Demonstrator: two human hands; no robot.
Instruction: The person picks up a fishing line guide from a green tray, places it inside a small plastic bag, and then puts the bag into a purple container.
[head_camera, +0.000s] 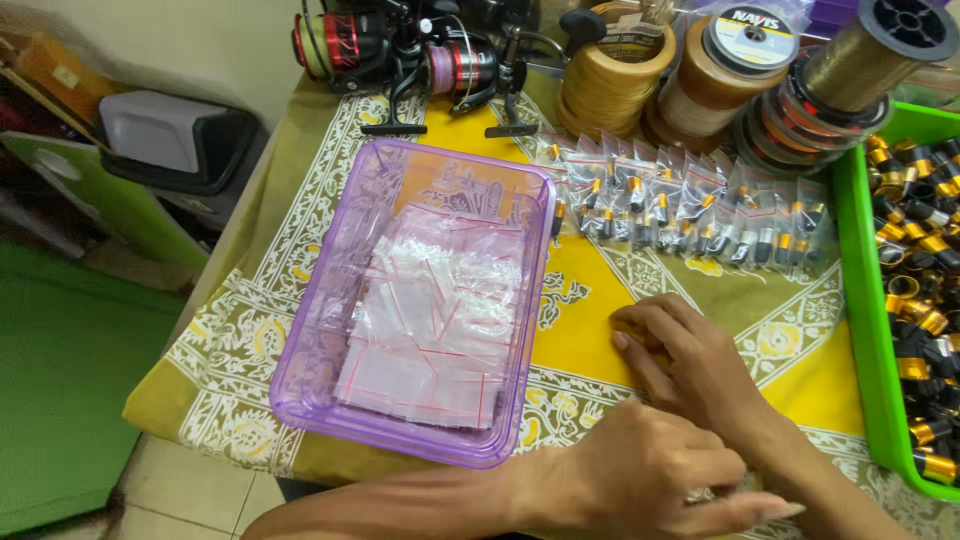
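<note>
My left hand (640, 475) is curled into a loose fist near the table's front edge. A bit of something pale and shiny, like a small clear bag (700, 494), shows under its fingers. Just beyond it, my right hand (690, 365) lies palm down on the yellow patterned cloth (590, 290) with its fingers stretched left. What is under them is hidden. A purple plastic tray (335, 300) to the left of both hands holds a heap of empty little zip bags (430, 320). Rows of filled little bags (680, 205) with black and gold parts lie beyond my right hand.
A green tray (862, 330) full of black and gold metal parts (925, 260) stands at the right. Spools of line (700, 70) and fishing reels (400, 50) fill the back of the table. A dark bin (170, 140) and a green floor are off the left edge.
</note>
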